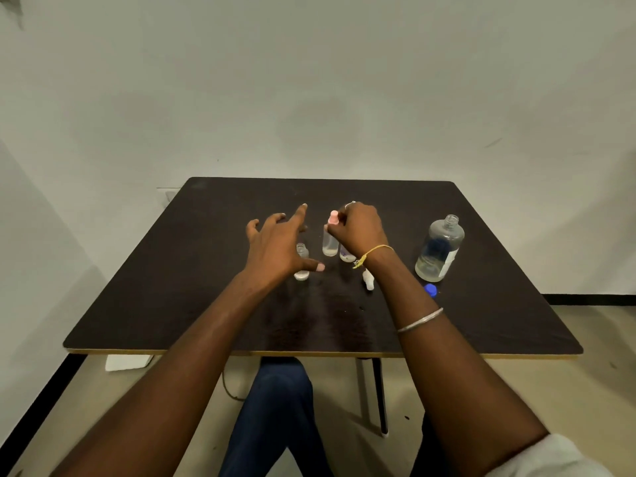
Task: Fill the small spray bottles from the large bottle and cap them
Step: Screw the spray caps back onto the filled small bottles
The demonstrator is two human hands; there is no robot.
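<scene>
A small clear spray bottle with a pink spray top stands mid-table. My right hand pinches that pink top from the right. Behind my right wrist stands another small bottle, partly hidden. An uncapped small bottle stands further left, just right of my left hand, which hovers with fingers spread and holds nothing. The large clear bottle stands uncapped at the right, with some liquid at its bottom. Its blue cap lies on the table before it. A white spray top lies near my right wrist.
The dark table has a light front edge and stands against a white wall. My legs in dark blue trousers show below the table beside a table leg. A white object lies on the floor at the left.
</scene>
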